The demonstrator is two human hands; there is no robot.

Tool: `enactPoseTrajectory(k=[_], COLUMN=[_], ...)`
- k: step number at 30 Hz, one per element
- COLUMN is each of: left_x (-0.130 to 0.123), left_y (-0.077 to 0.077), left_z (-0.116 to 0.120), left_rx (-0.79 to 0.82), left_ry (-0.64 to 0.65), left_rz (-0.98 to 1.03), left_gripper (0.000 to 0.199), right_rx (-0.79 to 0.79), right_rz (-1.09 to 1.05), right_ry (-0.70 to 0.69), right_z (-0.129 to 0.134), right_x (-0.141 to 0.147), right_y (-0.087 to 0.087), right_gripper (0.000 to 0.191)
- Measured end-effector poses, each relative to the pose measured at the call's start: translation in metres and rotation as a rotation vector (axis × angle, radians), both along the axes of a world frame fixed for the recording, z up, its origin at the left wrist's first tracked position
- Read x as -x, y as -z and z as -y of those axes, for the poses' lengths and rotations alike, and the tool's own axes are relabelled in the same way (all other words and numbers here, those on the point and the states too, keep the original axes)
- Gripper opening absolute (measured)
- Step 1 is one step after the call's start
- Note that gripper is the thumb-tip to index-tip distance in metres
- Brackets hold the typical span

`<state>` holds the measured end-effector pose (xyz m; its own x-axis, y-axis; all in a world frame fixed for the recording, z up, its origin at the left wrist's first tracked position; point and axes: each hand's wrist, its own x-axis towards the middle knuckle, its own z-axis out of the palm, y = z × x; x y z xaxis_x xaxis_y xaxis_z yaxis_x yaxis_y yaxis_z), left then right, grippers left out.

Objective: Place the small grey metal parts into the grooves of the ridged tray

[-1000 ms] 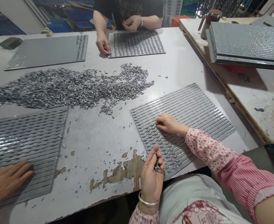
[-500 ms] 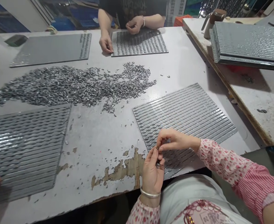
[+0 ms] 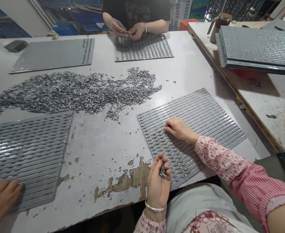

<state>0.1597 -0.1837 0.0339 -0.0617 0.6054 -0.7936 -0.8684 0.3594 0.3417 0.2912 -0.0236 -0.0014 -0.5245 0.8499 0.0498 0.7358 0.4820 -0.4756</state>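
Observation:
Palm up at the table's front edge, my left hand [image 3: 158, 184] cups several small silver-grey oval pieces [image 3: 163, 172] between its curled fingers and palm. My right hand [image 3: 177, 128] is over a grey ribbed panel [image 3: 205, 113], its fingertips pinched together against the left part of the ridges. What sits between those fingertips is hidden. Bumps like the oval pieces line the ridges along the panel's left and near side, while the rest of the ridges look plain. The panel lies at a slant on the white table.
A long heap of the oval pieces [image 3: 67, 92] spreads across the middle. Another ribbed panel [image 3: 31, 155] lies at left, with a person's hand [image 3: 4, 197] on it. Across the table, a co-worker's hands [image 3: 128, 31] meet above a bumpy panel [image 3: 144, 51]. Stacked panels [image 3: 258, 48] stand at right.
My right hand has left my left hand and moved up and forward onto the panel. The co-worker's hands have come together, and the hand at left has slid further into view.

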Motion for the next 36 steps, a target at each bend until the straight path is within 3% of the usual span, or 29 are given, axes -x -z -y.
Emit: enactPoseTrajectory(k=[8,13,16,19,24,28,32,36], left_x=[-0.002,0.001,0.003,0.002,0.0,0.006,0.015,0.021], left_y=[0.005,0.003,0.002,0.004,0.009,0.007,0.006,0.006], left_z=[0.001,-0.002,-0.001,-0.001,0.0,0.0,-0.003,-0.003], left_rx=[0.032,-0.033,-0.093,-0.167,-0.215,-0.185,-0.059,-0.056], left_ry=[0.012,0.002,-0.003,-0.007,-0.033,-0.025,-0.017,-0.046], left_rz=[-0.017,0.03,0.065,0.057,0.039,0.029,-0.017,0.043], left_gripper=[0.019,0.022,0.027,0.03,0.031,0.027,0.023,0.016], right_rx=[-0.011,0.003,0.113,0.168,0.168,0.301,0.535,0.467], right_rz=[0.146,-0.038,-0.263,-0.305,-0.254,-0.436,-0.625,-0.612], right_ry=[0.036,0.046,-0.189,-0.487,-0.6,-0.519,-0.211,-0.004], right_z=[-0.007,0.002,0.02,0.039,0.05,0.044,0.026,0.0], right_x=[0.007,0.005,0.004,0.006,0.013,0.015,0.02,0.029], right_y=[0.002,-0.004,-0.017,-0.035,-0.043,-0.034,-0.02,-0.006], right_gripper=[0.011,0.01,0.014,0.018,0.017,0.017,0.021,0.015])
